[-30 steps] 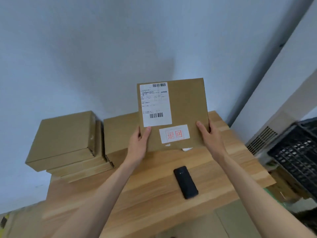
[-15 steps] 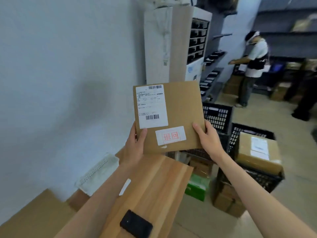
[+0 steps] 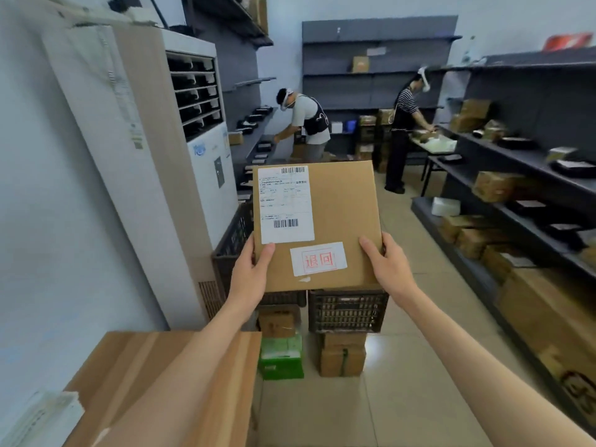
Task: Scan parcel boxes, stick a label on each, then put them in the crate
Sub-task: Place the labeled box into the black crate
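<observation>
Near, I see the wooden table. Left hand and right hand clasp the parcel box's lower corners; upright, labelled face toward me, above two dark crates.

The parcel box hides most of the black crates at centre frame; its shipping label text is too small to read.

**Head camera: single view, forward and down**

One wide-angle view from head height, facing along a storeroom aisle. Near field: parcel box held at arm's reach, above two black crates. Wooden table corner lower left. Shelving curves at right edge.
</observation>
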